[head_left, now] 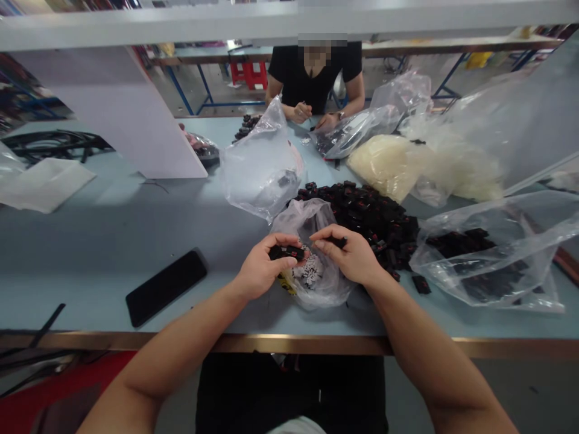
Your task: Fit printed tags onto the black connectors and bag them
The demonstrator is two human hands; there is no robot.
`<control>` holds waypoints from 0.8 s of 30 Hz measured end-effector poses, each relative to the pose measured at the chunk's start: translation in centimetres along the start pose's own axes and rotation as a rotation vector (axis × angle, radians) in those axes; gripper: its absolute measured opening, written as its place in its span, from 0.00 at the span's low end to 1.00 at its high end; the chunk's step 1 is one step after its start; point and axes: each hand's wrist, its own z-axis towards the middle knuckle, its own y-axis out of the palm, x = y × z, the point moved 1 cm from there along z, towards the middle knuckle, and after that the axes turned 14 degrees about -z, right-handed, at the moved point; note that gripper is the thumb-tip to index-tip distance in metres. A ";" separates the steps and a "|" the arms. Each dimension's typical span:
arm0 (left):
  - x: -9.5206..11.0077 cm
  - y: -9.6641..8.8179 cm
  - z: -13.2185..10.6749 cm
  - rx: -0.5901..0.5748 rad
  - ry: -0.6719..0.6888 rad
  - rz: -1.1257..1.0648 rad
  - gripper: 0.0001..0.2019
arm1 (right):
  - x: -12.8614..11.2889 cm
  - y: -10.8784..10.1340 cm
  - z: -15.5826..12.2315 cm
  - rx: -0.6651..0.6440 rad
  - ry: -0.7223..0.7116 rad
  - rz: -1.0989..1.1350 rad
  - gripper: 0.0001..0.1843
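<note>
My left hand is closed around small black plastic parts with a reddish mark, held above an open clear bag. Just to its right, my right hand has thumb and forefinger pinched together; a black piece shows between its curled fingers, its kind unclear. Below both hands, the clear plastic bag contains many tiny white and dark pieces. Behind my right hand spreads a large heap of similar black plastic parts, and one loose black part lies to the right of it.
A black phone lies at left on the blue table. Clear bags stand around the heap, one with black parts, another with cream-coloured pieces. Across the table sits a person with both hands on the work surface. A white panel stands at left.
</note>
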 end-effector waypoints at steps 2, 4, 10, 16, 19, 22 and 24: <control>0.1 0.0 -0.1 0.009 -0.008 0.047 0.19 | 0.0 0.1 0.0 0.006 -0.005 0.005 0.07; 0.2 0.0 -0.1 0.031 0.006 0.115 0.18 | 0.0 0.1 0.0 0.005 -0.008 0.016 0.07; -0.1 -0.1 0.1 0.049 -0.028 0.018 0.17 | 0.0 0.3 -0.2 -0.002 0.034 0.079 0.05; 0.1 0.0 0.0 0.027 0.003 0.120 0.14 | -0.1 0.4 -0.3 -0.004 0.068 0.135 0.05; 0.5 0.1 -0.2 0.031 0.021 0.221 0.16 | -0.3 0.4 -0.4 -0.011 0.076 0.190 0.07; 0.7 0.2 -0.2 0.045 0.045 0.276 0.17 | -0.4 0.4 -0.4 -0.014 0.111 0.224 0.08; 0.7 0.2 -0.2 0.047 0.055 0.283 0.15 | -0.5 0.5 -0.4 -0.003 0.123 0.204 0.09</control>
